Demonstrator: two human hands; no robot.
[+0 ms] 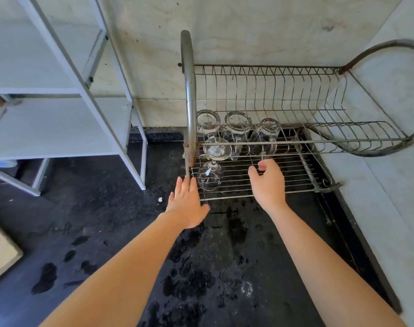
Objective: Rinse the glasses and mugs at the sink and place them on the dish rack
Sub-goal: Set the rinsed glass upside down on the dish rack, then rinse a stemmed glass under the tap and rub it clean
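Observation:
A metal wire dish rack (295,166) stands on the black counter against the wall. On its lower shelf several clear glasses stand upside down: three tumblers or mugs in a back row (236,128) and two stemmed glasses (209,177) at the front left. My left hand (187,201) stretches out flat by the rack's front left corner, fingertips at the frame, holding nothing. My right hand (268,182) hovers over the front of the lower shelf with fingers loosely curled and empty.
The black counter (213,267) in front of the rack is wet with drops and puddles. A white shelf unit (66,128) stands at the left. The rack's upper plate tier (284,90) holds nothing. A light wall runs along the right.

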